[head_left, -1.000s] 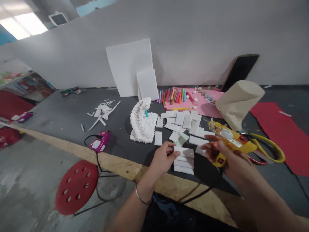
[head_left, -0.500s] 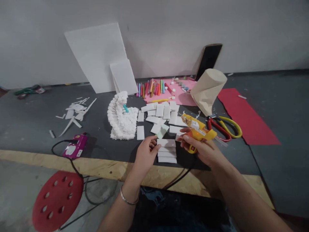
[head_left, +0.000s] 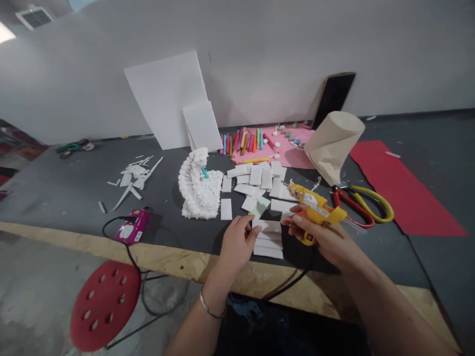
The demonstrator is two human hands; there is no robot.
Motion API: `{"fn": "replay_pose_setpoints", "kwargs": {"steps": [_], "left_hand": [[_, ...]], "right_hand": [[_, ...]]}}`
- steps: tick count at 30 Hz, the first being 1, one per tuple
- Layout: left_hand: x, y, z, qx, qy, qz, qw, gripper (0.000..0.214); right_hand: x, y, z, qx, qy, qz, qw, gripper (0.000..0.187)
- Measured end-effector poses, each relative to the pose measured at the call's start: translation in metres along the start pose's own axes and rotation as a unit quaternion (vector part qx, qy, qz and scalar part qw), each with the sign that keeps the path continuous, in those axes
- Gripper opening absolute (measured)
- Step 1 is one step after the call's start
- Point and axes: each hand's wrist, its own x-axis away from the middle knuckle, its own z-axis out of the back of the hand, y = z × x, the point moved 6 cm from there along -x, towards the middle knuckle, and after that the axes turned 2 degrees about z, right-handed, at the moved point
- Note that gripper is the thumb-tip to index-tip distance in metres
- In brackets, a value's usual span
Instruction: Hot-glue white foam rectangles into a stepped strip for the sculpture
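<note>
My right hand (head_left: 322, 237) is wrapped round a yellow hot glue gun (head_left: 315, 206) whose nozzle points left over the dark table (head_left: 74, 183). My left hand (head_left: 237, 242) pinches the top white foam strip of a small stack of strips (head_left: 267, 240) at the table's front edge. Just behind them lie several more loose white foam rectangles (head_left: 256, 183). To their left stands a white curved foam model (head_left: 196, 185) built of stacked strips, with a teal stick in it.
A beige paper roll (head_left: 332, 143), red and yellow scissors (head_left: 359, 205), a red sheet (head_left: 401, 188), markers (head_left: 245, 141) on pink paper, white foam boards (head_left: 174, 104), foam scraps (head_left: 135, 173), a pink device (head_left: 132, 228) with a cable. A red stool (head_left: 106, 304) stands below the front edge.
The view has swung from side to side. My hands have kept their hold: the left on the top strip of the stack, the right on the glue gun.
</note>
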Motion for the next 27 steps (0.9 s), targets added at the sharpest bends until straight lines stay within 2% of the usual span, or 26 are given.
{"fn": "replay_pose_setpoints", "kwargs": {"steps": [4,8,17,23,27], "left_hand": [[-0.002,0.006,-0.004,-0.104,-0.014,-0.027,0.994,0.033],[-0.003,0.004,-0.006,-0.129,-0.014,-0.035,0.991,0.034],[-0.002,-0.002,-0.005,-0.083,-0.023,-0.053,0.995,0.029],[-0.004,-0.001,-0.001,-0.029,0.012,-0.047,0.998,0.019],[0.005,0.008,0.011,0.015,0.055,-0.080,0.995,0.018]], "right_hand": [[0.000,0.000,-0.002,-0.008,-0.013,-0.008,1.000,0.033],[-0.002,0.002,-0.003,-0.017,-0.009,-0.020,1.000,0.035],[-0.007,0.007,0.003,-0.060,0.022,-0.045,0.997,0.044],[-0.006,0.004,0.003,-0.061,0.036,-0.039,0.997,0.044],[-0.003,0.002,0.002,-0.060,0.034,-0.038,0.997,0.045]]}}
